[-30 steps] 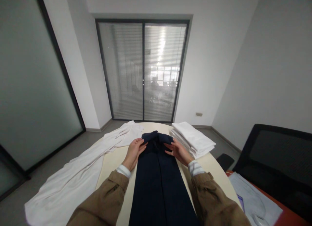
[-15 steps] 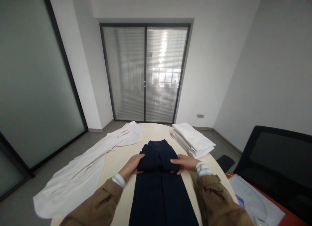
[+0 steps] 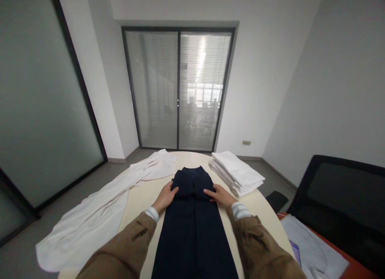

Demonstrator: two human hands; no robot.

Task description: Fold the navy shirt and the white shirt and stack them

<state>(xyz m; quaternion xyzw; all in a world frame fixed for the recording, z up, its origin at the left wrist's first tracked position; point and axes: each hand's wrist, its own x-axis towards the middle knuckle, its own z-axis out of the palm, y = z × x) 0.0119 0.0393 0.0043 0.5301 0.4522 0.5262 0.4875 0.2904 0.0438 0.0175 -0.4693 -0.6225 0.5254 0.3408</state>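
A white wall (image 3: 258, 82) holds dark-framed glass panels (image 3: 152, 90) with blinds (image 3: 200, 130) above grey floor (image 3: 81, 189).

2 hands (image 3: 165, 197), 1 navy garment (image 3: 194, 227), 1 table (image 3: 138, 205), 1 chair (image 3: 345, 203).

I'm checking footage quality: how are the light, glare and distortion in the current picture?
Head view: light is dim and soft, with a bright streak at the right-hand blinds; head view: wide-angle distortion seems to tilt the glass panel at left; head view: the navy garment is so dark its near part shows little detail.
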